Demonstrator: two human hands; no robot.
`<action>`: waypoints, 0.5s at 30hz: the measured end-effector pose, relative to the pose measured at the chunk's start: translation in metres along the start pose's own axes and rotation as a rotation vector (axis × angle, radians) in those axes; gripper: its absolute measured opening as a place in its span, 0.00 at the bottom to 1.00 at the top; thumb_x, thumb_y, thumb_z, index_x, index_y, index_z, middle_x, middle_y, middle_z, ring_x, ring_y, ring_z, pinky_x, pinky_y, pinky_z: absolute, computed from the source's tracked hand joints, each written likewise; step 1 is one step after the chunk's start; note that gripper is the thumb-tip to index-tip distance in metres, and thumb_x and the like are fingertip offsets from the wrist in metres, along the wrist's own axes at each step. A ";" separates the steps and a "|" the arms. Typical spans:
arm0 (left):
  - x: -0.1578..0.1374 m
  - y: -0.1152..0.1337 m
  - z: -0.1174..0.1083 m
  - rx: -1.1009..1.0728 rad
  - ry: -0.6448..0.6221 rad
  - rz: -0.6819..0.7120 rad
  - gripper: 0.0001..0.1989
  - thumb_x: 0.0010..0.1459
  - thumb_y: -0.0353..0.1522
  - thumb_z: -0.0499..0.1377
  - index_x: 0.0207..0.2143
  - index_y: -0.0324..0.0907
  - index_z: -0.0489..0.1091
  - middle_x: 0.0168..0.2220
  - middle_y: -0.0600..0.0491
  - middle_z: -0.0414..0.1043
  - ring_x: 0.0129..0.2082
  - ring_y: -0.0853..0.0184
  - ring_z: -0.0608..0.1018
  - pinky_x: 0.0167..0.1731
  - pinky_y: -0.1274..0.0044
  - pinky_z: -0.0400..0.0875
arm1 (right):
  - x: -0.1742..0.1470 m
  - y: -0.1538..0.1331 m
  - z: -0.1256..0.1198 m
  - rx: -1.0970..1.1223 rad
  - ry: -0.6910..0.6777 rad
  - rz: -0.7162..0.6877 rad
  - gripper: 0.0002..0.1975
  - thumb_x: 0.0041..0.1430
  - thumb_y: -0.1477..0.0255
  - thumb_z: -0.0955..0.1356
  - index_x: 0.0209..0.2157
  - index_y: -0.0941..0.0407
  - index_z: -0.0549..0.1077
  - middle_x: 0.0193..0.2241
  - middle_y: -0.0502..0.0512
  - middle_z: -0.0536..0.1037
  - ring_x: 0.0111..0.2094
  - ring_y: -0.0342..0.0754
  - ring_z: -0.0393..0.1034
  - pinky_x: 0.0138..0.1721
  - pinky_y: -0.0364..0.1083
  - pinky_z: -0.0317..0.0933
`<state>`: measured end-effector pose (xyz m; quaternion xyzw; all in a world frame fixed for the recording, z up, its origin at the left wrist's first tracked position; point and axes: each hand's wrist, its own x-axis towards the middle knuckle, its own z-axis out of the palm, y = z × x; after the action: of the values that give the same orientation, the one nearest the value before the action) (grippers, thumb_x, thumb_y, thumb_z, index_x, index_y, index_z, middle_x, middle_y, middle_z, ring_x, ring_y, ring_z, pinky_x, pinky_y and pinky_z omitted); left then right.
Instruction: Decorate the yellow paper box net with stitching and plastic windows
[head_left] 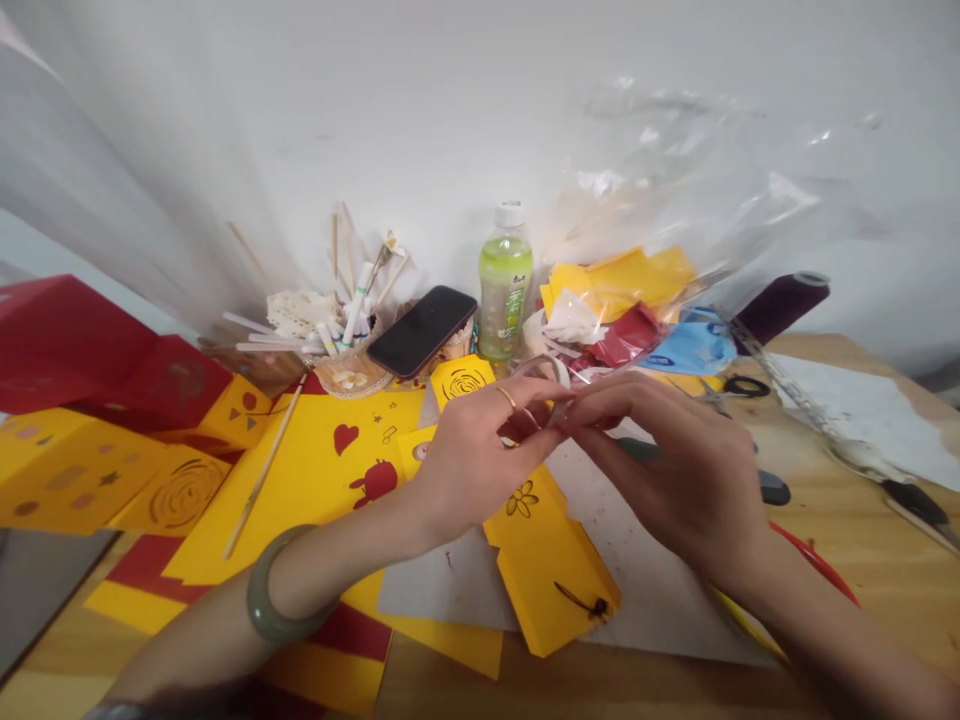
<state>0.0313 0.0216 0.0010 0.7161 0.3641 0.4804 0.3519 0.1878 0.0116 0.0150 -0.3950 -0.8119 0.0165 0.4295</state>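
Note:
My left hand (pixel 480 450), with a ring on a finger and a green bangle at the wrist, is closed around a narrow whitish roll of tape (pixel 553 368). My right hand (pixel 667 460) pinches at the roll's near edge, its fingertips touching those of the left. What lies between those fingertips is mostly hidden. Below both hands a yellow cut-paper piece (pixel 551 570) with a flower outline and a dark drawn figure rests on a white sheet (pixel 442 590).
Yellow card sheets (pixel 307 440) and red and yellow folded paper (pixel 67 450) fill the left. Behind stand a basket of pens (pixel 349 370), a black phone (pixel 424 330) and a green drink bottle (pixel 506 285). Scissors (pixel 720 398), a purple roll (pixel 784 305) and plastic wrapping (pixel 720 200) lie right.

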 end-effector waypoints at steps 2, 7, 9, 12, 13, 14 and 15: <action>0.000 0.001 -0.001 -0.059 -0.004 -0.050 0.08 0.53 0.29 0.60 0.38 0.42 0.72 0.34 0.55 0.76 0.31 0.72 0.77 0.32 0.81 0.74 | 0.001 -0.001 -0.001 -0.008 0.004 0.007 0.06 0.56 0.77 0.65 0.29 0.52 0.66 0.26 0.48 0.75 0.28 0.44 0.71 0.29 0.44 0.64; 0.003 0.006 -0.004 -0.220 0.059 -0.127 0.04 0.48 0.29 0.62 0.30 0.40 0.73 0.26 0.55 0.76 0.25 0.72 0.76 0.26 0.81 0.73 | 0.000 -0.002 -0.020 -0.037 0.027 0.098 0.03 0.57 0.71 0.65 0.34 0.50 0.69 0.29 0.48 0.76 0.28 0.45 0.71 0.30 0.45 0.65; 0.004 0.007 -0.007 -0.272 0.088 -0.167 0.03 0.47 0.29 0.63 0.28 0.40 0.73 0.21 0.56 0.74 0.20 0.73 0.74 0.21 0.81 0.71 | -0.009 0.004 -0.036 -0.113 0.044 0.151 0.03 0.58 0.68 0.64 0.34 0.49 0.69 0.29 0.49 0.76 0.29 0.45 0.71 0.31 0.45 0.64; 0.004 0.006 -0.015 -0.310 0.121 -0.229 0.03 0.48 0.30 0.63 0.28 0.40 0.73 0.20 0.57 0.73 0.19 0.73 0.75 0.20 0.82 0.71 | -0.044 0.027 -0.061 -0.249 -0.099 0.202 0.07 0.57 0.61 0.63 0.32 0.47 0.70 0.26 0.50 0.77 0.24 0.46 0.71 0.22 0.44 0.62; 0.004 0.006 -0.019 -0.323 0.132 -0.238 0.03 0.48 0.30 0.63 0.28 0.40 0.73 0.20 0.57 0.73 0.19 0.73 0.76 0.20 0.82 0.72 | -0.062 0.038 -0.068 -0.281 -0.212 0.235 0.08 0.55 0.58 0.64 0.31 0.46 0.71 0.25 0.50 0.77 0.20 0.46 0.70 0.17 0.45 0.60; 0.003 0.005 -0.022 -0.339 0.139 -0.245 0.03 0.49 0.30 0.63 0.28 0.40 0.74 0.21 0.57 0.74 0.20 0.73 0.76 0.21 0.82 0.72 | -0.082 0.050 -0.074 -0.323 -0.289 0.288 0.09 0.52 0.56 0.66 0.30 0.44 0.72 0.23 0.50 0.77 0.17 0.47 0.69 0.14 0.45 0.58; 0.002 0.004 -0.025 -0.356 0.140 -0.255 0.03 0.49 0.31 0.63 0.28 0.41 0.74 0.21 0.58 0.75 0.20 0.73 0.76 0.21 0.82 0.73 | -0.103 0.061 -0.079 -0.338 -0.378 0.363 0.10 0.48 0.55 0.68 0.32 0.42 0.74 0.25 0.52 0.78 0.18 0.49 0.70 0.15 0.46 0.60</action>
<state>0.0092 0.0255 0.0127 0.5558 0.3847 0.5370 0.5046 0.3152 -0.0384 -0.0282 -0.5893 -0.7848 0.0307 0.1893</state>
